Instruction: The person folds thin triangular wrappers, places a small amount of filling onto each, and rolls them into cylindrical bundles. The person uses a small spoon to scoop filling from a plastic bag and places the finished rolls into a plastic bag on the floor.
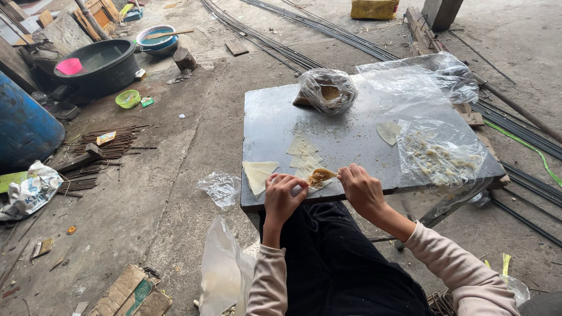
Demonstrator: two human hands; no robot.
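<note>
A thin pale pastry wrapper with brown filling (320,177) lies at the near edge of a dark metal table (275,117). My left hand (282,196) pinches its left side. My right hand (361,188) pinches its right edge. More pale wrappers (302,148) lie just beyond, and a folded stack (258,173) rests to the left. A single wrapper (388,132) lies further right.
A plastic bag with brown filling (326,90) stands at the table's far side. Clear plastic sheets with crumbs (439,155) cover the right part. On the concrete floor are metal rods (281,50), a black tub (102,65), a blue barrel (23,126) and bowls (127,98).
</note>
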